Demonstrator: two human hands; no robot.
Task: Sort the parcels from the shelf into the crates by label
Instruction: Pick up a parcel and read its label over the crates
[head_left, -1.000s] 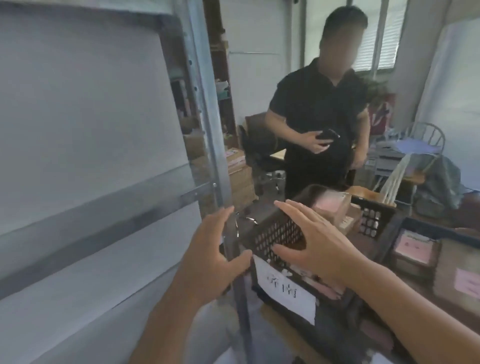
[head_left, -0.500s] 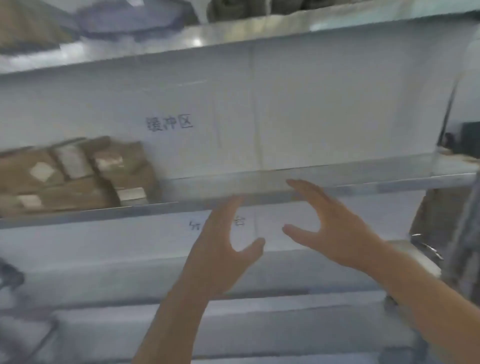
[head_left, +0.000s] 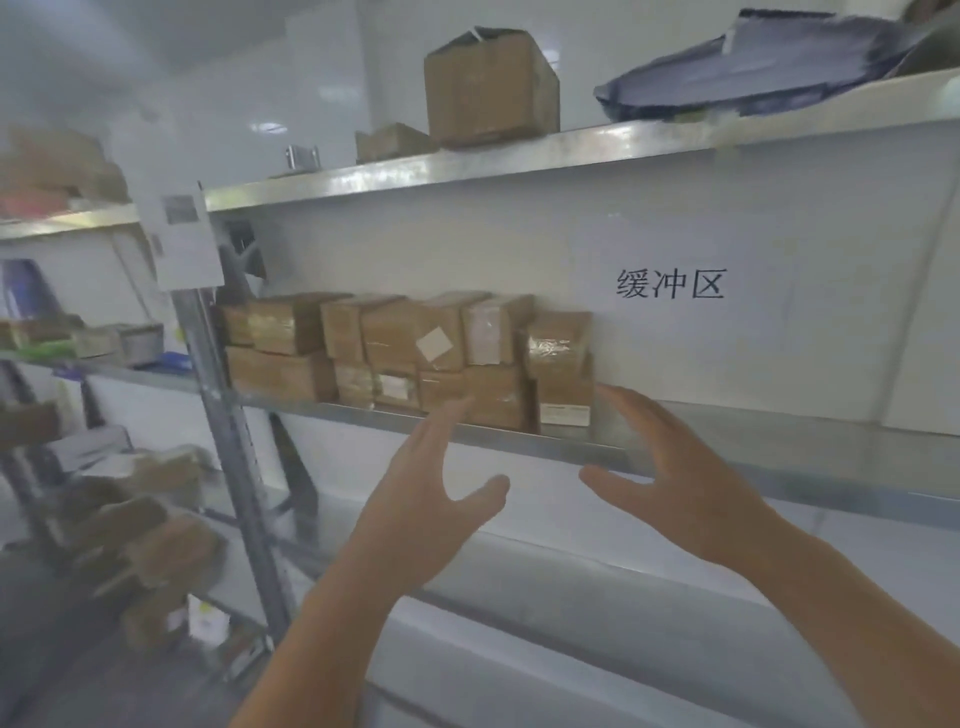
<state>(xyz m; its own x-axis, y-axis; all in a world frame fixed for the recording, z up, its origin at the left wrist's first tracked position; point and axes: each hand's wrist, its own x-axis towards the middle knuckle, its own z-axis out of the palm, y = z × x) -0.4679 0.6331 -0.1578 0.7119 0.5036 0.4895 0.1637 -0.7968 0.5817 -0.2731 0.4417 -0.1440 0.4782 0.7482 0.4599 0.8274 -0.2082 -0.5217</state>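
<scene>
Both hands are up in front of the shelf with fingers spread and nothing in them: the left hand (head_left: 431, 499) below the shelf's front edge, the right hand (head_left: 670, 467) beside it, fingertips near the lip of the metal shelf (head_left: 727, 457). Just past them the cardboard parcels (head_left: 410, 353) sit in two tiers, packed against each other toward the left end of the shelf, close to the upright post (head_left: 228, 441). The end parcel (head_left: 563, 374), on the right of the stack, is nearest the right hand and has a pale label low on its face. I'd judge this a reach for that end box. The risk is the tight stacking: pull a bottom box and the one resting on it could tip off the front edge. The labels are too blurred from here to read, so a wrong crate is possible if the box isn't turned and checked. Black characters (head_left: 670, 283) mark the white back panel, and a larger carton (head_left: 491, 88) and a blue mailer bag (head_left: 753, 67) sit on the top shelf.
</scene>
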